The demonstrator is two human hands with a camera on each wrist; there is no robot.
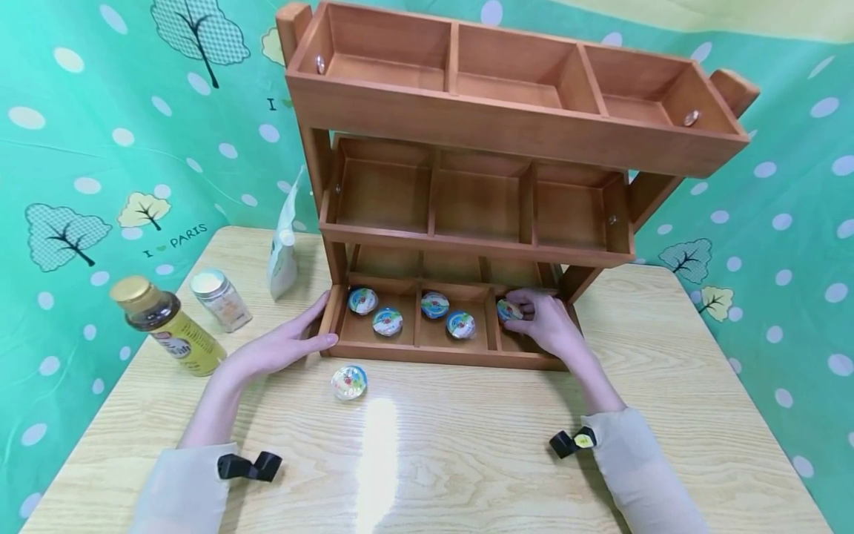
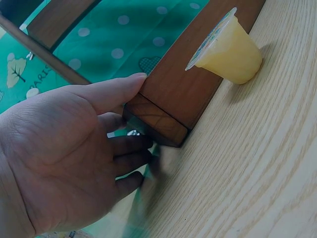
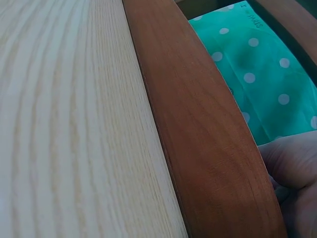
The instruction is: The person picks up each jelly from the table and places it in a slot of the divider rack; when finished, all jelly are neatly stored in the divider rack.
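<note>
A three-tier brown wooden rack [image 1: 454,356] stands on the table. My right hand [image 1: 550,322] reaches into its bottom right compartment, fingers and thumb pinching a jelly cup [image 1: 508,310]. The right wrist view shows only part of that hand [image 3: 292,168] behind the rack's front board; the cup is hidden there. My left hand [image 1: 283,345] touches the left end of the bottom tray, its thumb and fingers fairly straight around the corner [image 2: 158,119]. Jelly cups lie in the bottom left compartment [image 1: 387,322] and the middle one [image 1: 460,325]. A pale yellow jelly cup [image 2: 235,57] lies on the table before the rack.
Left of the rack are a gold-capped bottle [image 1: 180,334], a white-lidded jar [image 1: 223,300] and an upright pale green pouch [image 1: 283,256]. The rack's top tier [image 1: 507,119] overhangs the lower ones. A green patterned cloth [image 1: 133,96] hangs behind the table.
</note>
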